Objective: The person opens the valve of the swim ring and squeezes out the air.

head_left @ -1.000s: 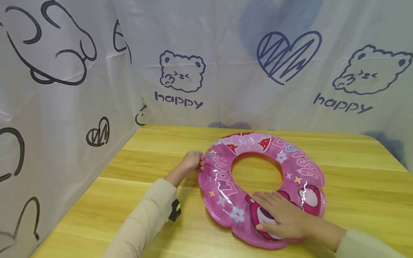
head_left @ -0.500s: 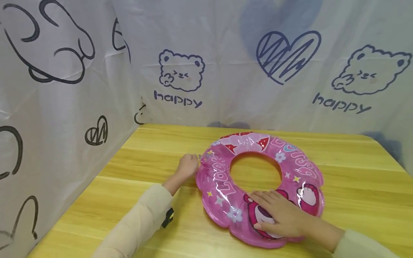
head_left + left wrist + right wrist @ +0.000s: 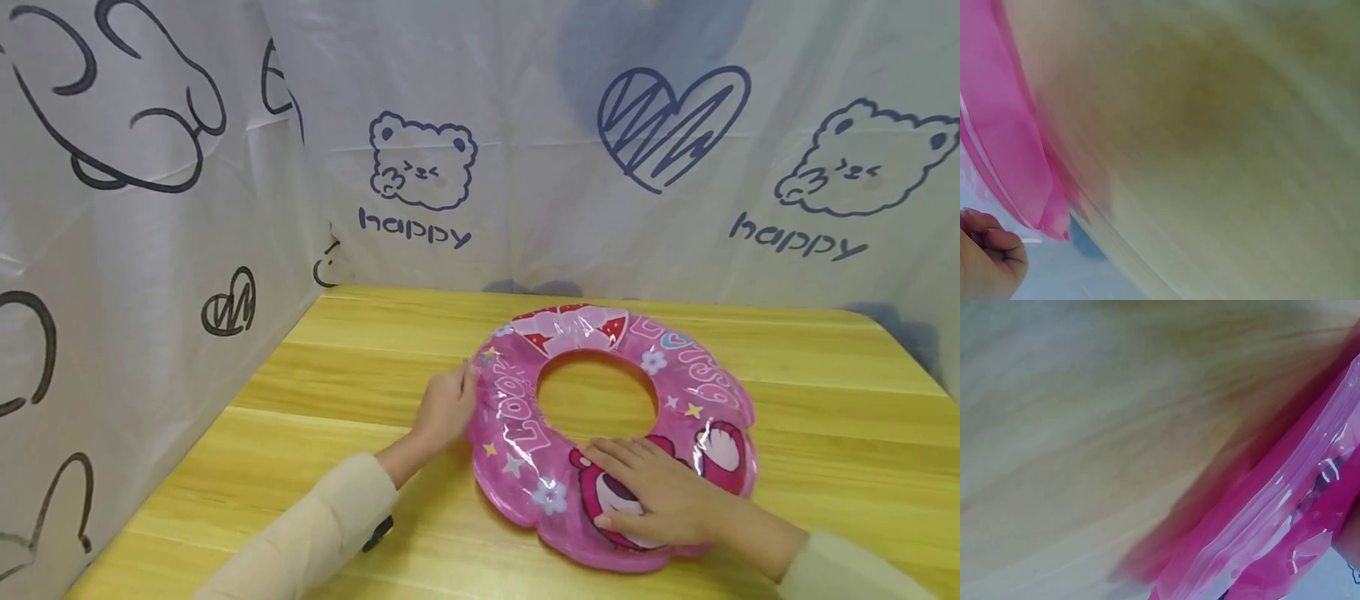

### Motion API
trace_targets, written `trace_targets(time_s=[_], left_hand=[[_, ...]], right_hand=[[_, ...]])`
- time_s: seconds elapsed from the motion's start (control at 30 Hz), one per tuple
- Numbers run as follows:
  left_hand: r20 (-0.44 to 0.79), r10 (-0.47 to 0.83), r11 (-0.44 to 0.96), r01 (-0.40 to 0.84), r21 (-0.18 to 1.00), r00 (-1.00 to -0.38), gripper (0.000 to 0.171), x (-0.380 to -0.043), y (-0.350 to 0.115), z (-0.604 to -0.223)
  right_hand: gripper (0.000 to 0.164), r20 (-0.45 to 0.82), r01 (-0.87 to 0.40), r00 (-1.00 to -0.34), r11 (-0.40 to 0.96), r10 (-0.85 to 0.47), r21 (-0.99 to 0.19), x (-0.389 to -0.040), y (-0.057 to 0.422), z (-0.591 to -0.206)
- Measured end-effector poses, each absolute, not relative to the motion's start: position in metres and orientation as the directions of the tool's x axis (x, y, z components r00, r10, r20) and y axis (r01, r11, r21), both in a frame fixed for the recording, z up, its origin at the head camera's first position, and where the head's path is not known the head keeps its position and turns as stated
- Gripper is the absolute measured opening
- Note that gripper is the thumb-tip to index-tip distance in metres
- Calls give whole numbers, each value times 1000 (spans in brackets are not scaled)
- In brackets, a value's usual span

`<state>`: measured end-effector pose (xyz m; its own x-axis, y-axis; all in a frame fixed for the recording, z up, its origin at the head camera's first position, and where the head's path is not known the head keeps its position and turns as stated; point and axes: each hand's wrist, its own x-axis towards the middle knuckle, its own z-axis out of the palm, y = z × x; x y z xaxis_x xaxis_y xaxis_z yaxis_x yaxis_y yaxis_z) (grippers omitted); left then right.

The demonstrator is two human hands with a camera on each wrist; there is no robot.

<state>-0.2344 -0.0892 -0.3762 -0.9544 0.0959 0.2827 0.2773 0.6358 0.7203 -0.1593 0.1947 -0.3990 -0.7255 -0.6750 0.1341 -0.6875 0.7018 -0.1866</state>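
A pink inflatable swim ring [image 3: 517, 467] lies flat on the wooden table, printed with a bear, flowers, stars and letters. My left hand [image 3: 446, 404] is at the ring's left edge with curled fingers, gripping near a small clear valve [image 3: 483, 360]. What lies between its fingertips is hidden in the head view. In the left wrist view the curled fingers [image 3: 1004, 244] show beside the ring's pink underside [image 3: 1016, 137]. My right hand [image 3: 660, 496] rests with extended fingers on the ring's near side, over the bear. The right wrist view shows the ring's seam [image 3: 1260, 500].
The yellow wood-grain table [image 3: 360, 350] runs back to a white printed curtain [image 3: 525, 192]. Another curtain [image 3: 165, 250] hangs along the left side. A small black object [image 3: 377, 533] shows beneath the left sleeve.
My left hand first drew back slightly leftward, then returned to the ring's edge, now lower and nearer me with its thumb upward. The right hand and ring stay nearly still.
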Motion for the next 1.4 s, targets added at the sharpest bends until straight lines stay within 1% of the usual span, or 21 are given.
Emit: trace_targets(time_s=[0.13, 0.23, 0.3, 0.4, 0.5, 0.57, 0.63, 0.8, 0.9, 1.03, 1.17, 1.3, 1.4], left_hand=[[382, 256, 691, 445, 570, -888, 29, -226, -85, -377], [444, 381, 687, 569, 451, -811, 22, -222, -82, -379], [490, 458, 668, 651, 361, -741, 18, -220, -81, -380], [561, 563, 626, 757, 189, -606, 14, -218, -80, -382], [582, 647, 585, 810, 37, -493, 20, -216, -79, -382], [565, 689, 564, 826, -25, -453, 27, -215, -78, -383], [539, 719, 545, 837, -47, -438, 34, -214, -77, -383], [457, 778, 521, 849, -88, -430, 51, -213, -76, -384], [389, 816, 506, 854, -120, -429, 63, -211, -74, -384], [302, 841, 501, 857, -123, -449, 74, -209, -70, -384], [231, 847, 513, 850, -118, -479, 80, -209, -67, -384], [177, 854, 512, 850, -125, -489, 84, -210, -66, -385], [159, 858, 509, 849, -140, -488, 86, -211, -65, -386]], right_hand=[[70, 147, -701, -713, 698, -686, -144, -161, 199, -397], [71, 142, -702, -712, 701, -687, -129, -161, 202, -395], [72, 135, -700, -714, 704, -687, -118, -162, 204, -394], [72, 146, -704, -709, 705, -689, -89, -162, 206, -393], [72, 179, -710, -698, 703, -693, -47, -162, 209, -393], [72, 210, -717, -684, 697, -698, -17, -163, 211, -393], [72, 246, -728, -662, 686, -708, 16, -163, 212, -393], [73, 322, -754, -599, 652, -733, 83, -165, 215, -393], [74, 335, -754, -592, 650, -733, 91, -164, 216, -393], [75, 324, -732, -618, 675, -717, 97, -160, 216, -393], [75, 314, -709, -647, 700, -695, 90, -156, 215, -394], [78, 290, -679, -693, 732, -661, 46, -152, 216, -396], [81, 265, -652, -728, 758, -632, 16, -149, 216, -397]])
